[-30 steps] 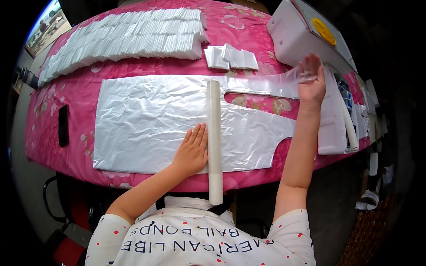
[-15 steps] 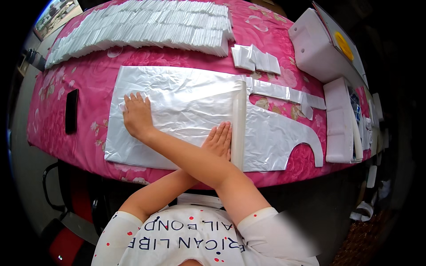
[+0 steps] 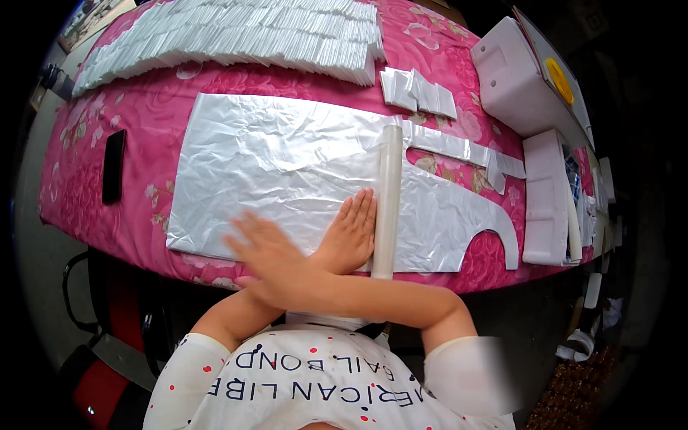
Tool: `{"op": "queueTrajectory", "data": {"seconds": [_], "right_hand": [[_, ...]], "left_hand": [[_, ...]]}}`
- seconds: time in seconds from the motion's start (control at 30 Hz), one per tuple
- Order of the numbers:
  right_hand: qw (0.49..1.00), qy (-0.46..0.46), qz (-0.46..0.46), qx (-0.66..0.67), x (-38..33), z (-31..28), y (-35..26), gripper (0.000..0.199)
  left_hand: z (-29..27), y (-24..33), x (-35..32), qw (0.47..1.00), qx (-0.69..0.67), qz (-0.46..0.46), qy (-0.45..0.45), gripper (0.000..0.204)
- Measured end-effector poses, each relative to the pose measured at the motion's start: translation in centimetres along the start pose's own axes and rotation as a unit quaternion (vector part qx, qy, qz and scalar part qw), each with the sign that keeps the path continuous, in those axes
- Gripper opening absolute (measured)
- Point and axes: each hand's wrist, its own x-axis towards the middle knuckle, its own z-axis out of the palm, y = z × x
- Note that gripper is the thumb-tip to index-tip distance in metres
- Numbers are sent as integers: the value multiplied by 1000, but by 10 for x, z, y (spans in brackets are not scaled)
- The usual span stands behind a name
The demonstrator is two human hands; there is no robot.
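A thin white plastic apron (image 3: 265,158) lies spread flat, its cut-out end and strap to the right. Across it rests a pale translucent tube (image 3: 388,204), running from far to near. My arms are crossed. My left hand (image 3: 349,233) lies flat on the plastic, fingers stretched and side by side, against the tube's left side. Over my left forearm passes my right arm. My right hand (image 3: 264,247) is blurred by motion above the apron's near edge, fingers apart and nothing in them.
Long rows of folded white plastic packets (image 3: 236,36) fill the far left, with a smaller pile of packets (image 3: 419,93) beside them. A black phone (image 3: 114,167) lies at left. White foam boxes (image 3: 510,79) stand at right on the pink flowered tablecloth (image 3: 79,179).
My right hand has swept from the apron's left part toward its near edge and slightly right. My left hand stays beside the tube.
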Motion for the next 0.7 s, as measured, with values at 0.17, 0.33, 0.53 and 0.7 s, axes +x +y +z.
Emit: {"op": "queueTrajectory", "data": {"seconds": [0.17, 0.33, 0.53, 0.7], "right_hand": [[967, 68, 180, -164, -102, -42, 39, 61], [965, 94, 174, -173, -146, -63, 65, 58], [972, 112, 153, -138, -150, -67, 70, 54], [972, 126, 155, -124, -154, -66, 72, 53]], "left_hand": [[13, -5, -2, 985, 171, 2, 25, 60], [-7, 4, -2, 999, 29, 1, 38, 60], [-8, 3, -3, 999, 7, 1, 51, 62], [-39, 4, -4, 991, -84, -38, 95, 64]]}}
